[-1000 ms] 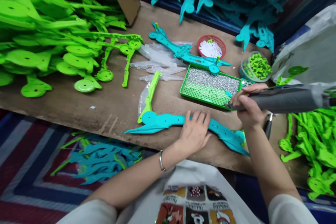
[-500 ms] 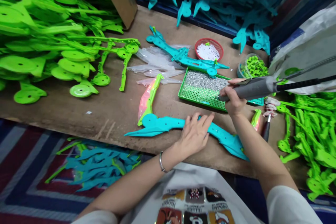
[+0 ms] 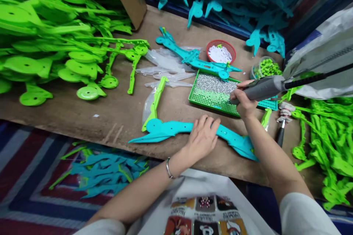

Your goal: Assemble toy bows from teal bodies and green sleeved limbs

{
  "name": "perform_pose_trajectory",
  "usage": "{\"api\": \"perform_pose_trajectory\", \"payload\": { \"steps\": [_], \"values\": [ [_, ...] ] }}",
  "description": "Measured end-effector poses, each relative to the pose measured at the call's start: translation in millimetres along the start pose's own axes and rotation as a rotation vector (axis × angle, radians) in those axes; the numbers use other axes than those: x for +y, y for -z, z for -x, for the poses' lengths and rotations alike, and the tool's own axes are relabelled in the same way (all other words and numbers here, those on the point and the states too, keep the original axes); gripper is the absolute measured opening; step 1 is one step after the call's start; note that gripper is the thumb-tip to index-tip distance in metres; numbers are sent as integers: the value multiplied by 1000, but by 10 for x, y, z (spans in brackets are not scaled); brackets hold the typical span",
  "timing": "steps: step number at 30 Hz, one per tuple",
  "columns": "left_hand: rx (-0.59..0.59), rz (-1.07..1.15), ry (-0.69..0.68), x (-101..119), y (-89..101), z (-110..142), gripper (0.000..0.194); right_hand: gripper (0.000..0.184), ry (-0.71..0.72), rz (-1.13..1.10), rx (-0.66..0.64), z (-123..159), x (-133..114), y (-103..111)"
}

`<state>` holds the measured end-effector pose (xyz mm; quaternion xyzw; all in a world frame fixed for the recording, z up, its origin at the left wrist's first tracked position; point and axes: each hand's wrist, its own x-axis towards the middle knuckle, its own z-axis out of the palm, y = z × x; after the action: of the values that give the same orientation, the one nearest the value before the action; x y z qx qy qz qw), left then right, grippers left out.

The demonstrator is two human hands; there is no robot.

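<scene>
From far off I see the left hand (image 3: 203,136) lie flat on the blue part (image 3: 176,128) along the tabletop's (image 3: 121,106) near edge, maybe so it won't slide, while the right hand (image 3: 245,103) has its grip around the gray tool (image 3: 266,87) over the green tray (image 3: 202,98).

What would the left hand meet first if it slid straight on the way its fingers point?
Probably the near wall of the green tray, across a strip of tabletop beyond the teal part under the left hand. Whether the hand would pass over the tray's rim is unclear.
</scene>
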<state>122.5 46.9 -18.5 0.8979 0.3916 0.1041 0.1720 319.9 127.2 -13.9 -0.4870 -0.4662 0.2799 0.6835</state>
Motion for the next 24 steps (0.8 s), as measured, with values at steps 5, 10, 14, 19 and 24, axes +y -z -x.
{"api": "perform_pose_trajectory", "payload": {
  "steps": [5, 10, 14, 19, 24],
  "values": [
    [15, 38, 31, -89, 29, 6, 50, 24, 52, -12, 36, 16, -205, -30],
    [48, 63, 49, -98, 2, 6, 49, 17, 50, -93, -21, 307, -684, -44],
    [48, 84, 25, -112, -10, 10, 46, 17, -31, -147, -131, 669, -848, -16],
    [46, 86, 19, -121, 1, 10, 45, 19, -90, -118, -160, 908, -738, 26],
    [69, 110, 4, -128, -24, 12, 41, 19, -163, -64, -204, 965, -607, 115]
  ]
}}
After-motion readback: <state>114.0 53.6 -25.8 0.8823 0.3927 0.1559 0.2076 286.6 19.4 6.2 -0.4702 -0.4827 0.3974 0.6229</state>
